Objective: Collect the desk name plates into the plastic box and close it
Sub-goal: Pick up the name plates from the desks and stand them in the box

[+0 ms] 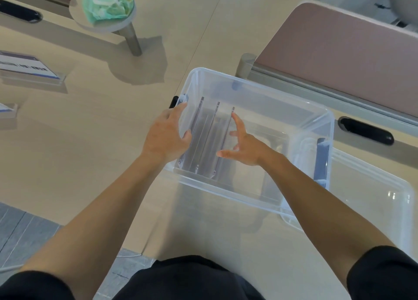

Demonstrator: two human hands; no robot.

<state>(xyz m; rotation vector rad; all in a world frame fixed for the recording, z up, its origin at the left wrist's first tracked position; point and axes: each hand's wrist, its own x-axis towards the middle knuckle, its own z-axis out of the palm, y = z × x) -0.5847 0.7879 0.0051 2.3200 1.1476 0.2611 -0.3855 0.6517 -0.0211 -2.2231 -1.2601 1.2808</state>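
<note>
A clear plastic box (pixel 260 89) stands open on the desk in front of me. Three clear acrylic name plates (pixel 208 139) stand on edge in its left half. My left hand (pixel 167 139) grips the box's left wall, thumb inside by the leftmost plate. My right hand (pixel 244 148) hovers inside the box with fingers spread, the index fingertip touching the top of the rightmost plate. Two more name plates lie on the desk at the left, one with a printed card (pixel 29 67) and one at the frame's edge (pixel 6 110). The clear lid (pixel 373 200) lies to the box's right.
A pink desk partition (pixel 339 53) rises behind the box. A small round shelf on a post (pixel 133 37) carries a green wipes pack (pixel 106 1). Black cable slots sit at the right (pixel 366 131) and far left (pixel 20 12). The desk's front edge runs below my left forearm.
</note>
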